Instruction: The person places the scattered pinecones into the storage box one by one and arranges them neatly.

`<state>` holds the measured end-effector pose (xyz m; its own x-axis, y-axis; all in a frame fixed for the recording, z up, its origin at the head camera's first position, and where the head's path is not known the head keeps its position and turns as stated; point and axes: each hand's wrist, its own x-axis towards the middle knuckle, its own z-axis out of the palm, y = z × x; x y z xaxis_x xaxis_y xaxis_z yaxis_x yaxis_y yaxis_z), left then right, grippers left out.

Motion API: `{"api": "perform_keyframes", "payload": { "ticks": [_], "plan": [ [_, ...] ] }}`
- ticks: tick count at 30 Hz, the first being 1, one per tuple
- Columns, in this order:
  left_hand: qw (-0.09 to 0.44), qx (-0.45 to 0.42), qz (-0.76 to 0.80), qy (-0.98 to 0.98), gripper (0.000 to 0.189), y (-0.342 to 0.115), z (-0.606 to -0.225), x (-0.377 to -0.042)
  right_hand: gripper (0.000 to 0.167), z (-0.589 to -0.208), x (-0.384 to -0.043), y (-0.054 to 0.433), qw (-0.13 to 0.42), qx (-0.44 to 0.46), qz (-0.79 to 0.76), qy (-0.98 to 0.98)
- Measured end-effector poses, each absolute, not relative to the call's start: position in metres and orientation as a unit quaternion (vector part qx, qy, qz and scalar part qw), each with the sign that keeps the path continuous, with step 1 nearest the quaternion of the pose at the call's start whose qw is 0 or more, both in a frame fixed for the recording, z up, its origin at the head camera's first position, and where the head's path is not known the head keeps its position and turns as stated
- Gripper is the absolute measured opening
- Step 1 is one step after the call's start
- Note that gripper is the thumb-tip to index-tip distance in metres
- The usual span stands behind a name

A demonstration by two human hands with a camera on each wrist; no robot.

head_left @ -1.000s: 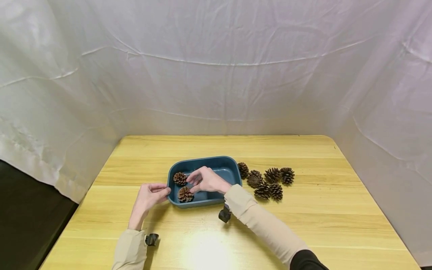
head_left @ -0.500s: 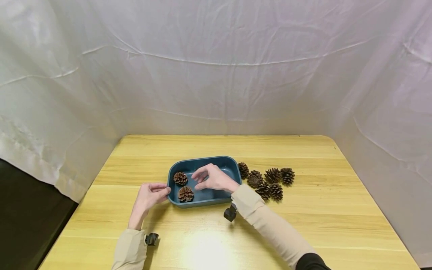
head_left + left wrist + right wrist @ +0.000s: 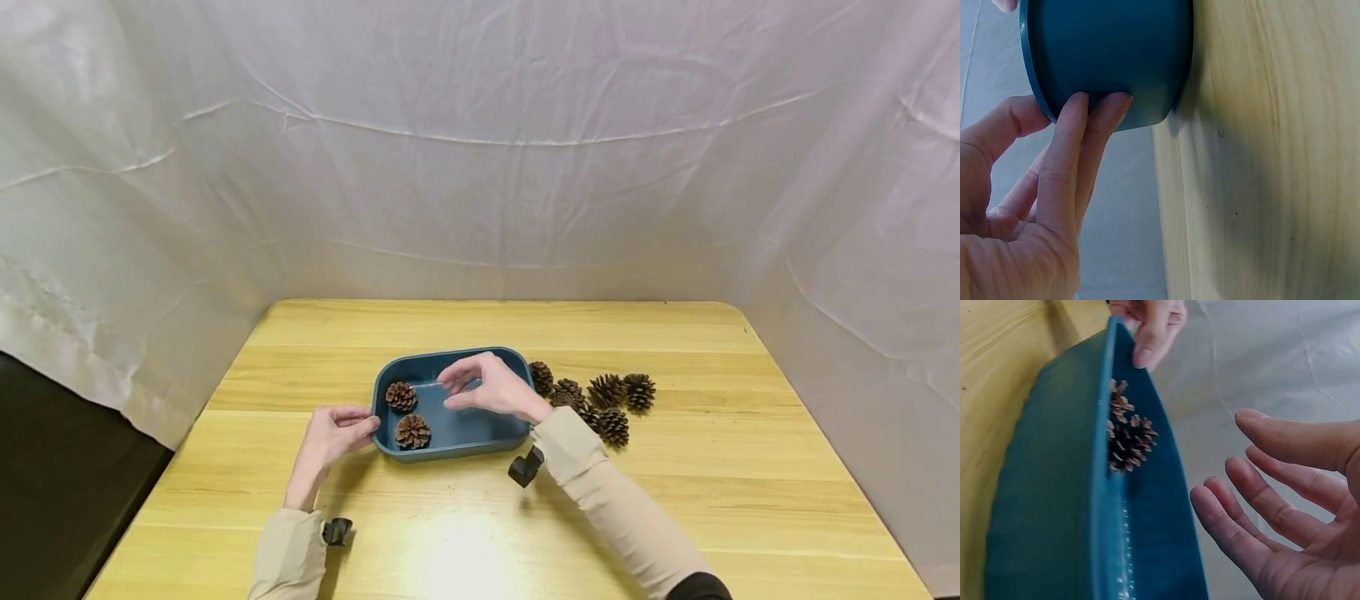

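A dark blue plastic bin (image 3: 457, 452) stands on the table with two brown pine cones inside, one pine cone (image 3: 401, 397) behind the other pine cone (image 3: 412, 432), both at its left end. My left hand (image 3: 333, 440) pinches the bin's left rim, thumb on the rim and fingertips against the outer wall, as the left wrist view shows. Above the right half of the bin hovers my right hand (image 3: 495, 390), holding nothing. In the right wrist view its fingers (image 3: 1285, 512) are spread and apart from the bin.
Several pine cones (image 3: 606, 390) lie in a cluster on the wooden table (image 3: 712, 483), just right of the bin. A pale curtain (image 3: 495, 167) hangs behind the table and along both sides. Each wrist carries a small black camera.
My right hand has moved right and up, away from the front pine cone, which stays in the bin. My left hand keeps its place on the rim.
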<state>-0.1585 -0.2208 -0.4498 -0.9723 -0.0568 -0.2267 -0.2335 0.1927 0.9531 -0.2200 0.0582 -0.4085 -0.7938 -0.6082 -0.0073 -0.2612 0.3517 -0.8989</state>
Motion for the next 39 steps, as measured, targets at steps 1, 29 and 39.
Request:
{"api": "perform_keyframes", "payload": {
  "ticks": [1,29,39],
  "plan": [
    [0.07,-0.094,0.629,0.768,0.036,-0.221,-0.45,-0.159,0.03,-0.408,-0.22,0.06,0.17,-0.268,-0.503,0.804],
    [0.072,-0.091,0.627,0.77,0.037,-0.22,-0.449,-0.158,0.039,-0.4,-0.221,0.127,0.107,-0.182,-0.609,0.765],
    [0.07,-0.093,0.627,0.77,0.037,-0.22,-0.45,-0.158,0.041,-0.403,-0.218,0.157,0.071,-0.145,-0.628,0.762]
  ]
}}
